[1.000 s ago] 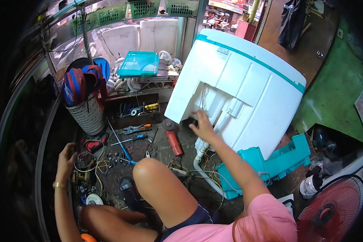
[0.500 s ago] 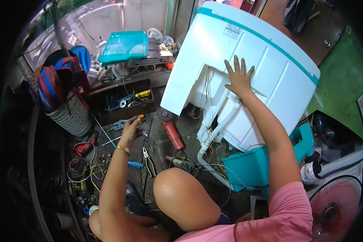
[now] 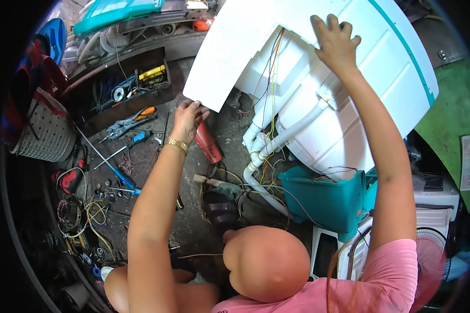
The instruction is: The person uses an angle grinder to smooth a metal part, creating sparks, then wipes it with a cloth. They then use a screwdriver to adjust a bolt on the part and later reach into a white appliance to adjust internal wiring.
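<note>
A large white plastic washing machine body (image 3: pixel 230 57) with teal trim leans tilted on the right, its opening showing thin coloured wires (image 3: pixel 273 78) and a ribbed white drain hose (image 3: pixel 297 128). At its lower left corner, my left hand (image 3: pixel 188 122) has its fingers closed on the edge. My right hand (image 3: pixel 337 47) lies against the upper panel, fingers spread. Just below my left hand is a red angle grinder (image 3: pixel 208 143), partly hidden. Left of that hand lie an orange-handled tool (image 3: pixel 147 112), locking pliers (image 3: pixel 122 126) and a blue-handled screwdriver (image 3: pixel 140 137).
A teal plastic housing (image 3: pixel 318 198) stands beside the hose. Behind the tools sits a long tool tray (image 3: pixel 83 122). A perforated white basket (image 3: pixel 47 135) is at the far left, with loose wires (image 3: pixel 91 219) in front. A pink fan (image 3: pixel 428 261) stands at the lower right.
My left hand has moved from over the loose tools to the lower corner of the washing machine body. My right hand stays on the panel. The whole view has shifted.
</note>
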`<state>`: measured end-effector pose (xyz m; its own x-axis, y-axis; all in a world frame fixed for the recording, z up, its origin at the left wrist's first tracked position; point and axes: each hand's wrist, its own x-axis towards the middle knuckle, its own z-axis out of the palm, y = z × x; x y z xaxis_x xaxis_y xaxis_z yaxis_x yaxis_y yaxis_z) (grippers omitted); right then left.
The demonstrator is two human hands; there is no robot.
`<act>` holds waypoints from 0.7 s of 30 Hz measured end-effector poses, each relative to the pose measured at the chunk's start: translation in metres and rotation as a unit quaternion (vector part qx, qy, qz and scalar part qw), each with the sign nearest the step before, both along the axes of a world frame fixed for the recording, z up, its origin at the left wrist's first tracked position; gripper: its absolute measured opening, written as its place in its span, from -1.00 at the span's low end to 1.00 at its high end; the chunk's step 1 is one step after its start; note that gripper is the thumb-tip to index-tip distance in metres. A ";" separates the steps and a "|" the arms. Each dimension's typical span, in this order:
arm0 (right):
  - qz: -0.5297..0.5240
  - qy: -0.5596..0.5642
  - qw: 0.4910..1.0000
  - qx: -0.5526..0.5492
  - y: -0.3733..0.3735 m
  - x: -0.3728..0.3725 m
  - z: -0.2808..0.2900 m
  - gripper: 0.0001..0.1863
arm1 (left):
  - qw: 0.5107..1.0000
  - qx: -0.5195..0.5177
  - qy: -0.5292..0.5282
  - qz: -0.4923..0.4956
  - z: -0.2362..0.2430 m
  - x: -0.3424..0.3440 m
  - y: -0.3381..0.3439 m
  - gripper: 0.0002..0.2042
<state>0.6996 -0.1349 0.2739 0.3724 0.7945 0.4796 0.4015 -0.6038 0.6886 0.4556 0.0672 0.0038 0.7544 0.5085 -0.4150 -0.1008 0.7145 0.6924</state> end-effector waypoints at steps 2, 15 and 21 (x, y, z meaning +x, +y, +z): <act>0.017 -0.007 1.000 -0.009 0.000 0.005 -0.002 -0.12 | 1.000 0.013 0.008 -0.003 -0.002 0.001 0.004 -0.63; 0.043 0.002 0.999 0.011 -0.016 0.041 0.002 -0.12 | 0.993 0.072 -0.050 -0.077 0.038 -0.015 0.015 -0.74; 0.096 -0.005 0.995 -0.007 -0.028 0.063 0.005 -0.13 | 0.982 0.134 -0.034 -0.128 0.042 -0.016 0.024 -0.76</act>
<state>0.7626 -0.1634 0.2794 0.2089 0.8574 0.4703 0.5017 -0.5067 0.7011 0.4398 0.0908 0.0459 0.8929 0.3828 -0.2372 0.0062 0.5161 0.8565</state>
